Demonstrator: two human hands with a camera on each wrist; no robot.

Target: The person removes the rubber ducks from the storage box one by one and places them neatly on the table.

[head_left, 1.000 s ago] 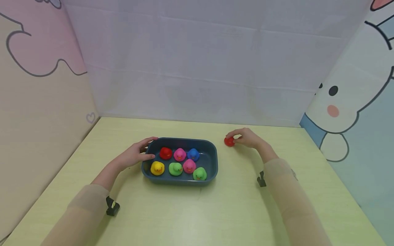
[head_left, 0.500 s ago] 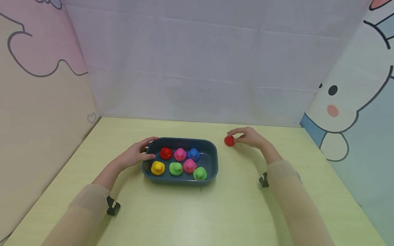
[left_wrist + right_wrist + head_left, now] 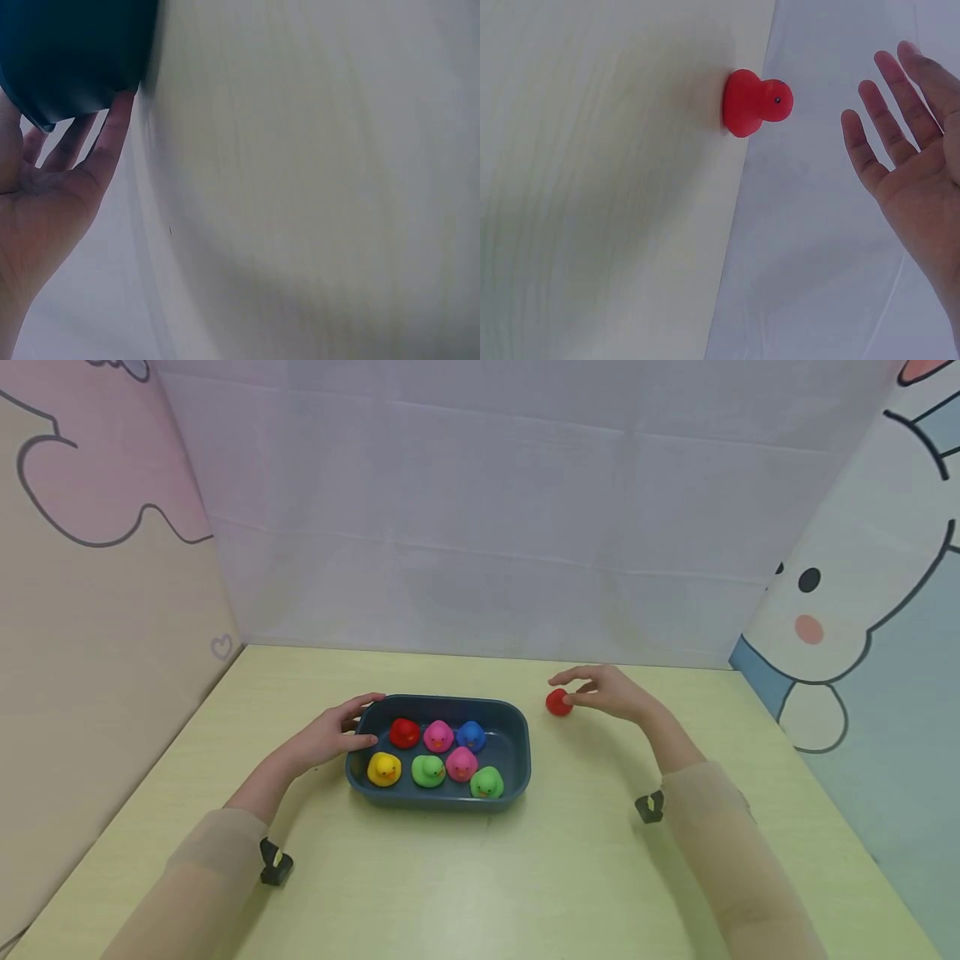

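Note:
A dark blue tray point(image 3: 435, 802) lies on the table with several small rubber ducks in it, among them a yellow duck point(image 3: 385, 769), a blue duck point(image 3: 471, 737) and a red duck point(image 3: 405, 733). My left hand point(image 3: 327, 741) holds the tray's left end, thumb over the rim and fingers along the outside. Another red duck point(image 3: 754, 103) sits upright on the table, right of the tray. Just above it hovers my right hand point(image 3: 609, 692); the right wrist view shows its fingers point(image 3: 889, 124) extended and apart from the duck.
The pale wooden table point(image 3: 450, 877) ends at a white sheet point(image 3: 480, 527) hanging behind it. Cartoon-printed panels stand at the left point(image 3: 112, 610) and right point(image 3: 885, 693). A small black wrist mount point(image 3: 275, 863) shows at the left sleeve, another point(image 3: 649, 807) at the right.
My right hand has lifted slightly away from the lone red duck, its fingers parting, and the right forearm has shifted right. The left hand and tray stay where they were.

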